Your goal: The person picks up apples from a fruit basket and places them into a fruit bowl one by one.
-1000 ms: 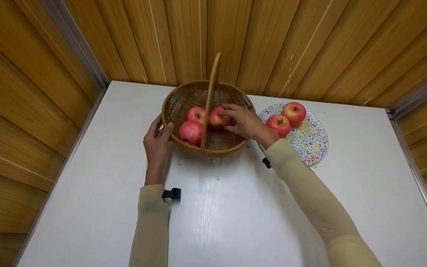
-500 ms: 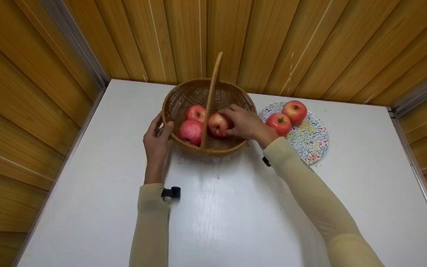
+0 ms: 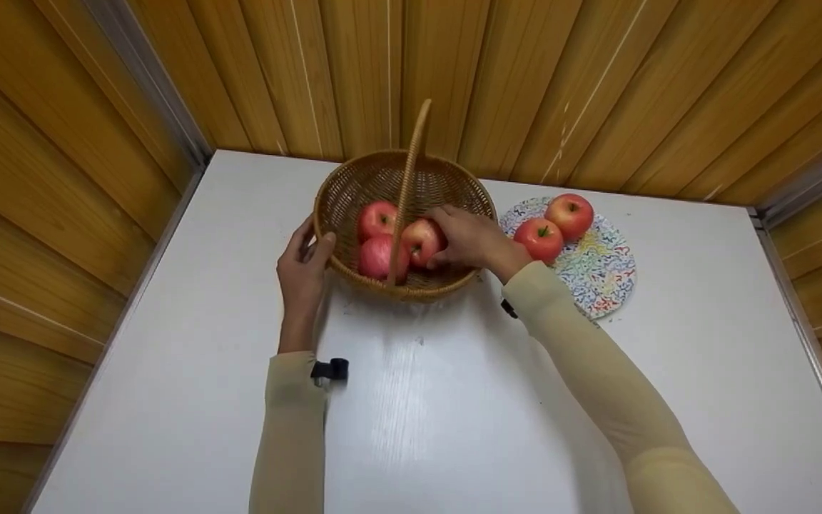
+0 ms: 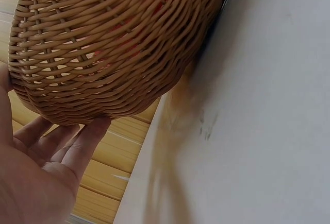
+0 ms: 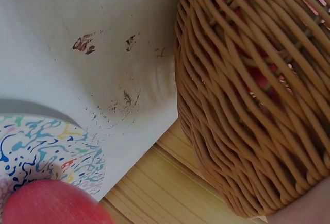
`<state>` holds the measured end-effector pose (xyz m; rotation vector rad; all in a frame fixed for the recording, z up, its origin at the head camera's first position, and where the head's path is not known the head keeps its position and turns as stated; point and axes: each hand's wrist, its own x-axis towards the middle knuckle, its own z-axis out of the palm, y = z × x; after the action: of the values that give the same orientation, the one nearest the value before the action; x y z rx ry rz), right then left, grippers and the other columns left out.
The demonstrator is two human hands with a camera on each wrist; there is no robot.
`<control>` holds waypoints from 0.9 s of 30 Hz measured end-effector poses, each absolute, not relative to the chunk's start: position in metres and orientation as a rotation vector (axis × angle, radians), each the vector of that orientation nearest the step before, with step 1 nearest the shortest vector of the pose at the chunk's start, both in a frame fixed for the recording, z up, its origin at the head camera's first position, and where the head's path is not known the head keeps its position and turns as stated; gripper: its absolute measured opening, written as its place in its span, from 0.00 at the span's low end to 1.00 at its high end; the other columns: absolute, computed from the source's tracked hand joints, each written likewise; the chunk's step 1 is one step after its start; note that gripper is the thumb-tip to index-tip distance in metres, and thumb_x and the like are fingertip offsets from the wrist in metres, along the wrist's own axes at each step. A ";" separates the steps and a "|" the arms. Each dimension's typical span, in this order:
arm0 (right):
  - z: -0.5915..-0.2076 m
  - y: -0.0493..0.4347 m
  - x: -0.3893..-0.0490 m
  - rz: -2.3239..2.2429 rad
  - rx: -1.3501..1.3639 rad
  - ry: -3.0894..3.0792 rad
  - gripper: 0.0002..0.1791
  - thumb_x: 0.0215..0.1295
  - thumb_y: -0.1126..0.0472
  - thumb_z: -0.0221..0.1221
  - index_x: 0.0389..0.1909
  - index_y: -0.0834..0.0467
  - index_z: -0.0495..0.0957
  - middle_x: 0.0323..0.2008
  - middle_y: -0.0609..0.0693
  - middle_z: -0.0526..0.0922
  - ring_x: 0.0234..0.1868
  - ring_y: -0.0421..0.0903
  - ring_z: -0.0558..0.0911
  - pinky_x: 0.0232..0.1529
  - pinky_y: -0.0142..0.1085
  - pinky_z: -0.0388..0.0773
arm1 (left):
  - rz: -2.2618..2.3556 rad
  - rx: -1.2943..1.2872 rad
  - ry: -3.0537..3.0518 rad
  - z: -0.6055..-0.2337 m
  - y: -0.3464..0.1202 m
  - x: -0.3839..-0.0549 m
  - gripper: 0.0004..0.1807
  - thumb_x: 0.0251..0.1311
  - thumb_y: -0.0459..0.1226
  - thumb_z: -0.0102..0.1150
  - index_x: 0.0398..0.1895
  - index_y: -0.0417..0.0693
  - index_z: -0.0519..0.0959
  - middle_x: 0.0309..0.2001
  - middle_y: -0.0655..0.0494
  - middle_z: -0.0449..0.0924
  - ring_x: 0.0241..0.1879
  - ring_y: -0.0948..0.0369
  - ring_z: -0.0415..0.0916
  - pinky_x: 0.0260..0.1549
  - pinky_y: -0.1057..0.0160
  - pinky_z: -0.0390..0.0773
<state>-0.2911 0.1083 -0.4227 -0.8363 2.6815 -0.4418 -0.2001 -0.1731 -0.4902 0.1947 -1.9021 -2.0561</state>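
A brown wicker basket (image 3: pixel 422 293) with a tall arched handle (image 3: pixel 412 157) stands near the back of the white table. My left hand (image 3: pixel 302 278) grips its left rim, thumb over the edge; the left wrist view shows its fingers (image 4: pixel 92 134) against the woven outer wall. Inside the basket, my right hand (image 3: pixel 474 239) holds a red-yellow apple (image 3: pixel 422 241), fingers over its top and thumb at its near side. Left of it lie two more apples, a pinkish one (image 3: pixel 375 258) in front and a red one (image 3: pixel 377 216) behind. The handle partly covers the front apple.
Right of the basket, a round plate (image 3: pixel 600 282) with a multicoloured squiggle pattern bears two red apples, one nearer (image 3: pixel 538 240) and one farther (image 3: pixel 570 216). Wood-look panels (image 3: pixel 447 64) enclose the table (image 3: pixel 418 428) at the back and sides. Dark marks (image 5: pixel 85 44) spot the tabletop.
My right hand has closed further round its apple, which has turned and sits slightly nearer. The pinkish front apple has shifted right, behind the handle. The left hand keeps its place on the rim.
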 end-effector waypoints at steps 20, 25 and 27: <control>-0.429 0.109 -0.291 -0.548 -1.007 2.596 0.43 0.61 0.52 0.79 0.74 0.56 0.71 0.66 0.59 0.75 0.65 0.58 0.76 0.67 0.54 0.74 | -2.040 0.211 -1.915 -0.488 -0.173 -0.200 0.30 0.72 0.47 0.68 0.75 0.55 0.76 0.70 0.57 0.76 0.63 0.59 0.80 0.52 0.58 0.85; -0.433 0.110 -0.290 -0.630 -0.998 2.620 0.40 0.59 0.54 0.79 0.69 0.62 0.73 0.62 0.59 0.78 0.61 0.57 0.77 0.64 0.51 0.75 | -2.028 0.219 -1.941 -0.487 -0.172 -0.201 0.30 0.72 0.47 0.68 0.75 0.54 0.76 0.71 0.55 0.75 0.65 0.56 0.79 0.53 0.56 0.85; -0.435 0.111 -0.290 -0.654 -0.997 2.629 0.39 0.58 0.54 0.79 0.67 0.63 0.73 0.61 0.60 0.78 0.59 0.57 0.78 0.63 0.51 0.77 | -2.025 0.209 -1.948 -0.487 -0.172 -0.201 0.30 0.72 0.48 0.68 0.75 0.55 0.76 0.72 0.55 0.75 0.65 0.56 0.78 0.54 0.56 0.85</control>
<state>-0.2899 0.1107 -0.4347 -0.9975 2.6291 -0.6544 -0.2013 -0.1718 -0.4866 0.2093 -1.9478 -2.0249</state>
